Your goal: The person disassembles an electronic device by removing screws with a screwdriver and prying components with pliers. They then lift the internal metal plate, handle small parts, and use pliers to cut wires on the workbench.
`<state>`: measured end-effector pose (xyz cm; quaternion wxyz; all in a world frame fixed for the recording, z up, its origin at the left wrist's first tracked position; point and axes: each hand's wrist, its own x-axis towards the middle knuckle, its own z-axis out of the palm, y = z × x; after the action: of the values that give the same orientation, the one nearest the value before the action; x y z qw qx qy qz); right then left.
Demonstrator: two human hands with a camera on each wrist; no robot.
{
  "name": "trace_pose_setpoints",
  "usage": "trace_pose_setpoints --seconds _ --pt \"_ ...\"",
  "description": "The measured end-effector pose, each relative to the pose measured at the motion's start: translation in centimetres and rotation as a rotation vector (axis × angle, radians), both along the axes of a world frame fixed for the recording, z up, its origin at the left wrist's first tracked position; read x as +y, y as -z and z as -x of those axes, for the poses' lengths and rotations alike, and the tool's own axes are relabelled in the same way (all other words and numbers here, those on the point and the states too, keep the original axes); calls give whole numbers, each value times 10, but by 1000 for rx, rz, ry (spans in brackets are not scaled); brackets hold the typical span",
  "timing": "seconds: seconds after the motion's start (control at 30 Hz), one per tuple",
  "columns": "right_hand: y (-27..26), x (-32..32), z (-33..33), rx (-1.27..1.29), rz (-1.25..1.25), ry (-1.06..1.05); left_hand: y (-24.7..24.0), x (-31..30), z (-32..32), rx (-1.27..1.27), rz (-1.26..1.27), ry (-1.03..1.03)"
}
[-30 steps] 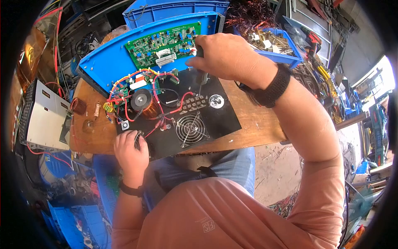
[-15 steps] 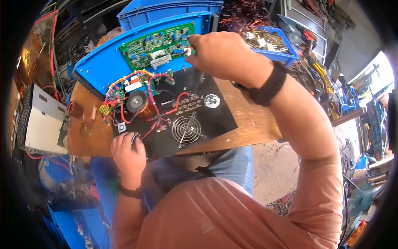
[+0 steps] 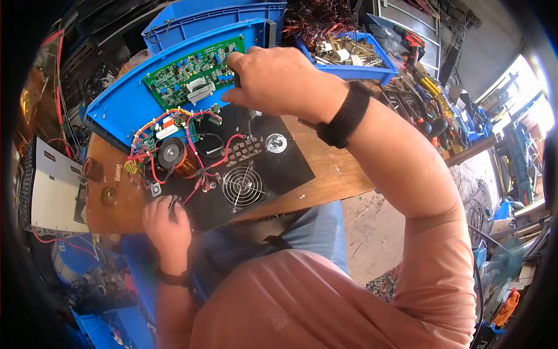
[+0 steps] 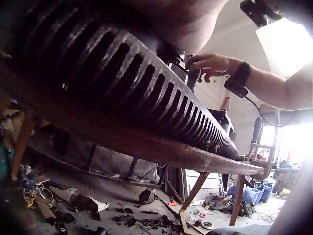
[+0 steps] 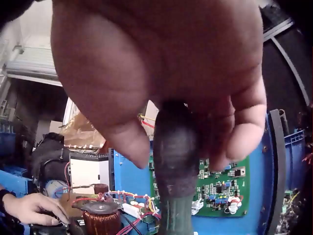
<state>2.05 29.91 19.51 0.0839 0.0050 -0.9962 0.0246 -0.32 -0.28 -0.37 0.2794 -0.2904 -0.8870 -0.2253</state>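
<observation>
My right hand [image 3: 279, 78] grips an upright screwdriver [image 5: 176, 161], whose dark and green handle shows under the palm in the right wrist view; its tip is hidden there. Below it lies a black panel [image 3: 293, 168] carrying a copper-wound transformer [image 3: 172, 154], a round wire fan guard [image 3: 243, 187] and red leads. My left hand [image 3: 167, 230] rests at the panel's near left corner, a small dark part showing between thumb and forefinger. Behind the panel a blue plate [image 3: 110, 110] stands tilted, bearing a green circuit board [image 3: 174, 75].
A wooden table [image 3: 343, 168] carries the panel. Blue crates stand behind, one with brass-coloured parts [image 3: 343, 53]. Tools [image 3: 427, 110] lie at the right, and a white case [image 3: 55, 183] stands at the left. Slotted dark metal [image 4: 142, 73] runs along the table edge in the left wrist view.
The head view has shifted, so the panel and both hands appear farther left and slightly lower. My right hand keeps its grip on the screwdriver; my left hand stays at the panel's corner.
</observation>
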Motion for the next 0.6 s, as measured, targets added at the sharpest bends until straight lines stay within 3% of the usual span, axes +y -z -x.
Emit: trace_pose_setpoints --seconds 0.03,0.13,0.23,0.43,0.6 --pt "-8 -4 -1 -107 -7 79 0 0 0 4 -3 1" --pt "2 7 7 -65 -10 -8 -1 1 -1 -9 2 -9" --pt "20 18 9 212 -5 -288 -1 1 -1 -20 2 -14" --pt "-1 -7 -2 -32 -8 22 -3 2 -1 -9 6 -12" --pt "24 3 6 155 22 -153 -2 -1 -1 -32 17 -31"
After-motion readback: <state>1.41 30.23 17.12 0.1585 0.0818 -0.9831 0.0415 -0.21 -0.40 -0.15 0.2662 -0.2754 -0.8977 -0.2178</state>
